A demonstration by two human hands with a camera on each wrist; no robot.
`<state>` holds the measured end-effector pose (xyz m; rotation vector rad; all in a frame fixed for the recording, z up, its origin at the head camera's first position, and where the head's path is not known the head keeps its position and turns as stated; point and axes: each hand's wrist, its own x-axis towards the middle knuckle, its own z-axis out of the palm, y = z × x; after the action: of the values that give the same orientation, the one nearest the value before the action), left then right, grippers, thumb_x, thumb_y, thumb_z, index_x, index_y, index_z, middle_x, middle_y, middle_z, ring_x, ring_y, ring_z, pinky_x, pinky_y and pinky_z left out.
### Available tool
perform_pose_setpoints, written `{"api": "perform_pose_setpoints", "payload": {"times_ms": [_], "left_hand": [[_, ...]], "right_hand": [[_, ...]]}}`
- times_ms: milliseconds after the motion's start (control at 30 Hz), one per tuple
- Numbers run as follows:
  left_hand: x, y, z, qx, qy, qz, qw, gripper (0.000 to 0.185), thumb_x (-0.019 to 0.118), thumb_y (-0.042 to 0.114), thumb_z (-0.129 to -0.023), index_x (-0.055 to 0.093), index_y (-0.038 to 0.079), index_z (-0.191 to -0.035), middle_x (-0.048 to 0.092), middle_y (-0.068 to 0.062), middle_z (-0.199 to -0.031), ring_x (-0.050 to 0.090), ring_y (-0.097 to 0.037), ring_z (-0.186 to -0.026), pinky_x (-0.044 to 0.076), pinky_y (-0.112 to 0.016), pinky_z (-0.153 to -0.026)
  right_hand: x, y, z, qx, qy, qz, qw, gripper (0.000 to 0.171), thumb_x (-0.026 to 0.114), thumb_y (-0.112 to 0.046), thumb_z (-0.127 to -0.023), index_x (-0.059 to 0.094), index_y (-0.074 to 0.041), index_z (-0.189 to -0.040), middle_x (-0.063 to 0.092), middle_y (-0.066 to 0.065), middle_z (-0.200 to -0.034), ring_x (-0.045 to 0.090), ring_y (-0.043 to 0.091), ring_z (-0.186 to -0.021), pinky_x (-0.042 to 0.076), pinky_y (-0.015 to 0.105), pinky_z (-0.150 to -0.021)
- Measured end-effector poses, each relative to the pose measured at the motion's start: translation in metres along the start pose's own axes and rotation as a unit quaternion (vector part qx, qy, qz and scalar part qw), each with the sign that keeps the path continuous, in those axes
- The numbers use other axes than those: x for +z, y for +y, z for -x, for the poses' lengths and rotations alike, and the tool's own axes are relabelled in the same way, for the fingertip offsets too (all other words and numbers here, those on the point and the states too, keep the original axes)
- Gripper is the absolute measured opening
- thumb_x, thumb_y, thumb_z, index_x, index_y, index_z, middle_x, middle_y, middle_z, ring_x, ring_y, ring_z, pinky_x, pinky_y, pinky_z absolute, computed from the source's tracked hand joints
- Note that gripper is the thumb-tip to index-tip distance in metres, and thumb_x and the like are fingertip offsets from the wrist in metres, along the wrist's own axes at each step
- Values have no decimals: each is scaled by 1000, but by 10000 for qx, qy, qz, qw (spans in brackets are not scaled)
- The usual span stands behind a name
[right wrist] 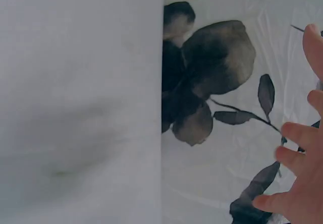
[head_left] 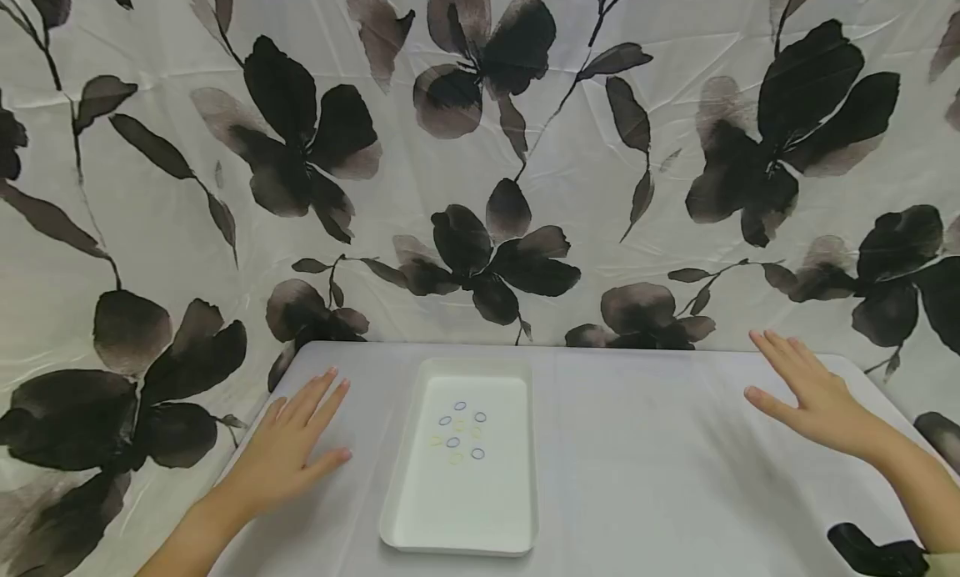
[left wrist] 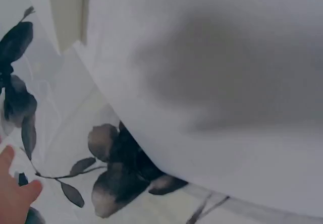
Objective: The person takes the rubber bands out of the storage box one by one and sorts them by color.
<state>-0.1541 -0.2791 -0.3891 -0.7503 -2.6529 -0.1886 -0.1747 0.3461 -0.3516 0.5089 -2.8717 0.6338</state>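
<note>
A white rectangular tray [head_left: 461,506] lies on the table, left of its middle. Inside it are several small thin rings, some blue [head_left: 477,454] and some pale yellow [head_left: 455,459]; the yellow ones are faint against the white. To the left of the tray my left hand [head_left: 288,448] hovers over the table with fingers straight and holds nothing. My right hand [head_left: 813,398], also bare of any object, is raised over the table's right side, its fingers spread. Both hands are apart from the tray. Each wrist view shows part of a hand, the left fingers [left wrist: 17,183] and the right hand [right wrist: 303,178].
The table [head_left: 637,469] has a white cover and a straight far edge. Behind it hangs a white cloth [head_left: 600,185] with dark flowers. A black strap-like item [head_left: 873,552] sits by the right forearm at the lower right.
</note>
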Motion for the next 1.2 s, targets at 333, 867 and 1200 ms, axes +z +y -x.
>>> {"api": "perform_pose_setpoints", "payload": {"times_ms": [333,867,1200], "left_hand": [[8,24,-22,-1887,-576,3113,9296,41,65,19,-87,56,4,-124,58,-15,-121,58,-28,-102,49,-44,-80],[46,42,-27,-3165,-425,4749,8200,47,68,3,-80,52,-3,-124,54,-23,-118,59,-24,-95,52,-28,-71],[61,50,-25,-3403,-602,4888,8010,52,70,-1,-75,51,-3,-124,54,-18,-114,56,-24,-94,54,-35,-71]], "right_hand": [[-5,-20,-23,550,-369,-1179,9908,54,56,-29,-93,40,-1,-137,56,21,-120,52,6,-99,46,52,-76],[18,-54,-67,-175,-471,-1589,9860,39,63,-21,-89,57,1,-121,62,9,-101,57,22,-92,49,32,-69],[38,-71,-85,-355,-607,-1963,9780,36,65,-18,-88,60,0,-118,62,7,-96,58,21,-89,49,33,-70]]}}
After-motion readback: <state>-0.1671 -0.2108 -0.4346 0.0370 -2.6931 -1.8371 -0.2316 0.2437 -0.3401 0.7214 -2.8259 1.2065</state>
